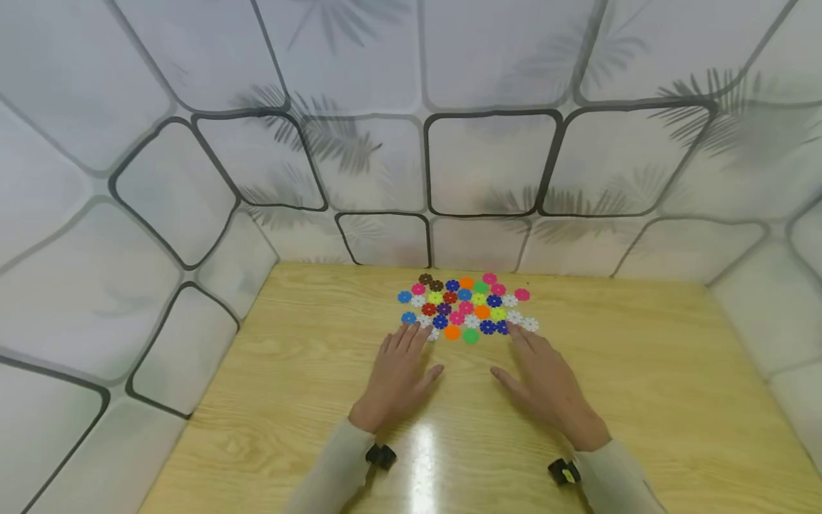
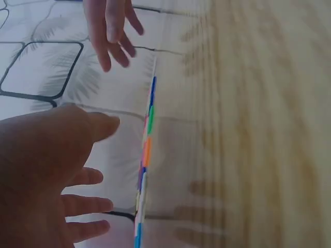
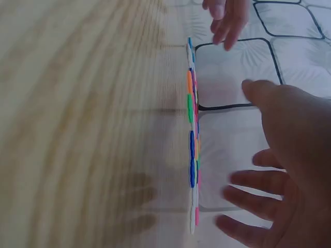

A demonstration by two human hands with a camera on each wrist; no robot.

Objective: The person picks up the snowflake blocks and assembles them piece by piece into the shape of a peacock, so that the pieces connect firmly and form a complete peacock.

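A cluster of flat, notched plastic discs lies on the wooden table. Among them are an orange disc [image 1: 452,333], a green disc [image 1: 471,336], a dark blue disc [image 1: 488,327] and a brown disc [image 1: 426,279]. My left hand [image 1: 398,371] is held over the cluster's near left edge, palm down with extended fingers. At the near right edge, my right hand [image 1: 549,378] is held the same way, close to a white disc [image 1: 530,325]. Both wrist views show a gap between the fingers and the tabletop; neither hand holds anything. Fingertips hide some discs in the head view.
The light wood table [image 1: 289,371] runs back to a pale wall covering [image 1: 491,164] with dark outlines and leaf prints. Similar covering encloses the left and right sides. A black wrist device [image 1: 381,456] sits on the left sleeve, another device [image 1: 564,472] on the right.
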